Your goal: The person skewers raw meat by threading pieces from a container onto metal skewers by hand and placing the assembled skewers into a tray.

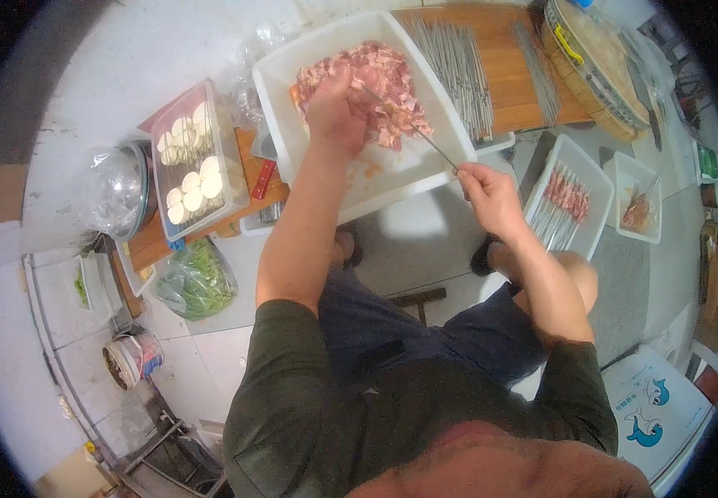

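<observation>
A deep white plastic tub [408, 168] stands before me with a heap of cut raw meat [390, 62] at its far side. My right hand [489, 193] pinches one end of a thin metal skewer [436, 149] at the tub's near right rim. The skewer slants up and left over the meat, with some pieces around its middle. Over the left part of the heap is my left hand [337, 115], its fingers closed around meat near the skewer's far end. Its fingertips are partly hidden, so the exact piece it grips is unclear.
Bare metal skewers [452, 75] lie on the wooden board [502, 56] at right. A white tray [602, 205] holds meat skewers; a smaller container [639, 218] sits beside it. Left are a clear box [231, 180] of skewered white slices, a red-handled knife [263, 179] and bagged greens [197, 280].
</observation>
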`<action>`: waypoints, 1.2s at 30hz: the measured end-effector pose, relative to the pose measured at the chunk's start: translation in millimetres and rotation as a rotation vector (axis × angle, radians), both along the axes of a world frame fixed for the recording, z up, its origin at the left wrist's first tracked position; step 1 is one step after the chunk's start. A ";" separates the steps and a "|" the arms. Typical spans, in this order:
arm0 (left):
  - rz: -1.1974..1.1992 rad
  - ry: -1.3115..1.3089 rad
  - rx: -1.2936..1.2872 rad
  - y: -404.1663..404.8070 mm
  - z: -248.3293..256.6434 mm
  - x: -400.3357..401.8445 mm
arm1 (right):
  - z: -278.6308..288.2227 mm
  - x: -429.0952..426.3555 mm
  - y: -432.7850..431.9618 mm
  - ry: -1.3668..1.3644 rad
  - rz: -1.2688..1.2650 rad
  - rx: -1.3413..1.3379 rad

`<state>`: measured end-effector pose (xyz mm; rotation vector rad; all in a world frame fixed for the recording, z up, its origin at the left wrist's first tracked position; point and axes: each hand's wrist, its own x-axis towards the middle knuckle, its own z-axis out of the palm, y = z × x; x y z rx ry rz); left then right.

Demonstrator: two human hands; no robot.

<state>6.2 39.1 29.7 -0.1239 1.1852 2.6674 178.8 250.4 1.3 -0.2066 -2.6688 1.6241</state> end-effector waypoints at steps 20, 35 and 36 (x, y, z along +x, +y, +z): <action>-0.203 0.074 0.115 1.6 7.3 -0.5 | 3.0 -3.8 9.2 -0.164 0.022 -0.217; -0.226 0.098 0.022 -5.9 0.9 -3.1 | 0.9 -6.1 10.8 -0.164 0.025 -0.188; -0.223 0.099 0.020 -5.9 -1.4 -4.3 | 3.0 -6.6 9.1 -0.163 0.028 -0.189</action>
